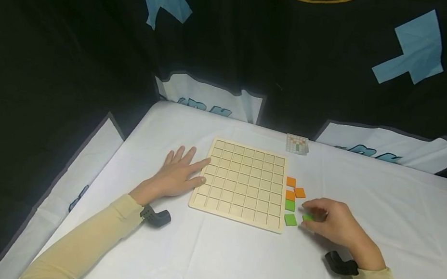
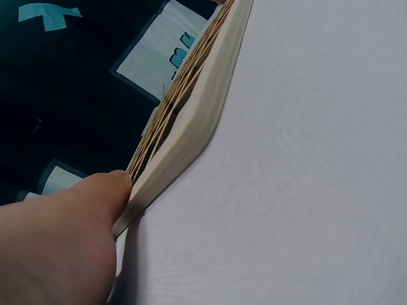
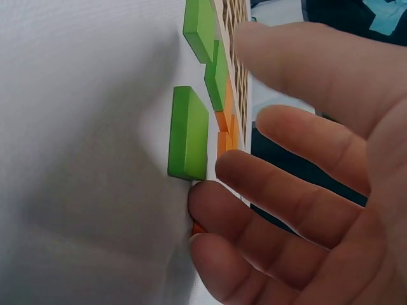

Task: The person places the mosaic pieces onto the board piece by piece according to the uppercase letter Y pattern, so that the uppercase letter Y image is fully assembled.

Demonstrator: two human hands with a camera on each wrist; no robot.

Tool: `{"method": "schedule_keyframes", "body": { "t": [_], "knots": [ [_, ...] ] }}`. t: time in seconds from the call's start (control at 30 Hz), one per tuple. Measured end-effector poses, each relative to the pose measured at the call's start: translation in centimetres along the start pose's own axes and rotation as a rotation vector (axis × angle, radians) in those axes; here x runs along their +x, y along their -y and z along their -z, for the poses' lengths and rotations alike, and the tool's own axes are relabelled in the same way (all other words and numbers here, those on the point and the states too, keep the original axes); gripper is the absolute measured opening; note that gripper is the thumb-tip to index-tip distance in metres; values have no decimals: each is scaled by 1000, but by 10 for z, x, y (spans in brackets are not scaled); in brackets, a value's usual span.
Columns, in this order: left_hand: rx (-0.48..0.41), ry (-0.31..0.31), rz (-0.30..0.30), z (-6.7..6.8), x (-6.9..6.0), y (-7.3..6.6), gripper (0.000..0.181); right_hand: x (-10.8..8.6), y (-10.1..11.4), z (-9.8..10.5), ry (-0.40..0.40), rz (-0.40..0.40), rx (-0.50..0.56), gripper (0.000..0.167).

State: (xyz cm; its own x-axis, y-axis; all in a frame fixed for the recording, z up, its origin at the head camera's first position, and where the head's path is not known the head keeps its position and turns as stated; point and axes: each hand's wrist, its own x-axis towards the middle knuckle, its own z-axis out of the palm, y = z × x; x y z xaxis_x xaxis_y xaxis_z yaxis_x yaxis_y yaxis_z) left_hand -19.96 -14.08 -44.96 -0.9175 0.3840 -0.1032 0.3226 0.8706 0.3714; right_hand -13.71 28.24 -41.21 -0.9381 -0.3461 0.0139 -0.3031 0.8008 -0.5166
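A pale wooden grid board (image 1: pixel 243 181) lies flat on the table. My left hand (image 1: pixel 176 176) rests at its left side with fingers spread, thumb and forefinger on the board's edge. To the right of the board, my right hand (image 1: pixel 335 220) hovers low, fingers loosely bent around a green square tile (image 3: pixel 187 133). In the right wrist view the thumb (image 3: pixel 286 60) stands apart from this tile, while a fingertip is at its lower edge. Between hand and board lie two more green tiles (image 1: pixel 290 220) and three orange tiles (image 1: pixel 300 192).
A small transparent-looking card or packet (image 1: pixel 297 144) with a coloured grid pattern lies behind the board's right corner. White cloth (image 1: pixel 238 268) covers the table. Black curtains (image 1: pixel 263 53) with blue tape patches hang behind and at the left.
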Motion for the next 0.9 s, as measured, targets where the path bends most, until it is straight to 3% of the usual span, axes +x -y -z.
{"method": "schedule_keyframes", "body": {
  "t": [0.27,0.9],
  "knots": [
    [6,10,3,0,0,0,64,0,0,-1,55,-28,-3,36],
    [15,-1,-8,1,0,0,63,0,2,-4,35,54,-70,33]
  ]
}}
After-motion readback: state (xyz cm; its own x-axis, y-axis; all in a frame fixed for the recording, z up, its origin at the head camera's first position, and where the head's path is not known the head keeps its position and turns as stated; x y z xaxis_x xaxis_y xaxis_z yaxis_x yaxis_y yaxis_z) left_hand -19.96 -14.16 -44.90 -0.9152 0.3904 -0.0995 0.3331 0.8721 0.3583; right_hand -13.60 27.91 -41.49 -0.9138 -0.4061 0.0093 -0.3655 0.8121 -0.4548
